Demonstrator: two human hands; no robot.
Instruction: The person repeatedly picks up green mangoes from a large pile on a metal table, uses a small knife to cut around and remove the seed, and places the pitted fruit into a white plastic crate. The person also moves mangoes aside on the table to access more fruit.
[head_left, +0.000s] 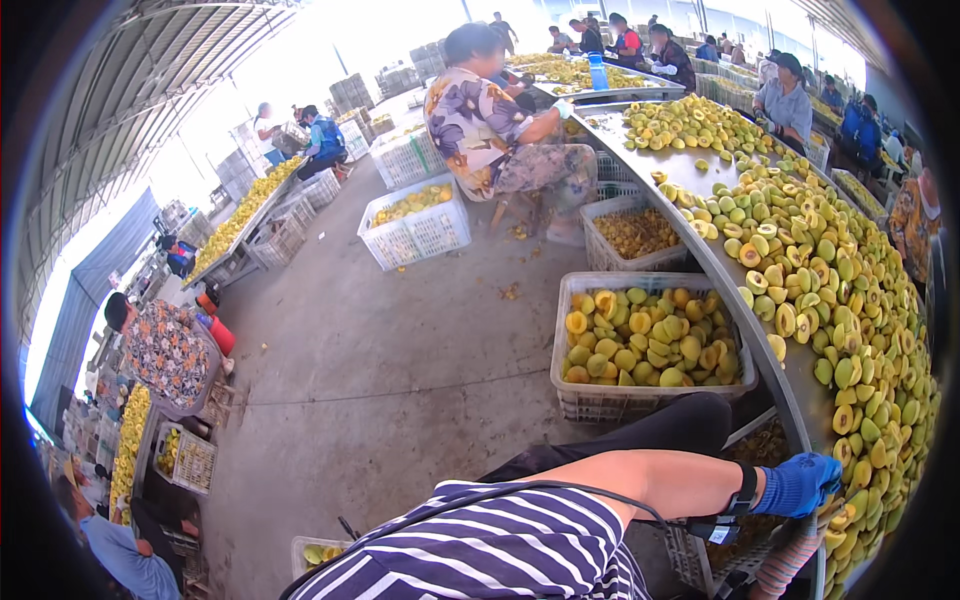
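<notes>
My left hand, in a blue knit glove with a black band at the wrist, is over the metal rim of the sorting table, beside a heap of halved yellow-green fruit, apparently peaches or apricots. Its fingers look curled, but what lies within them is hidden. My right hand shows only partly, just below it at the same rim, in a pale glove under a pink and grey striped sleeve. The left hand covers part of it, and its fingers cannot be made out.
A plastic crate of fruit halves stands on the floor against the table, with a crate of darker scraps beyond. A co-worker in a floral shirt sits farther along, near a white crate. Below my arm is another crate.
</notes>
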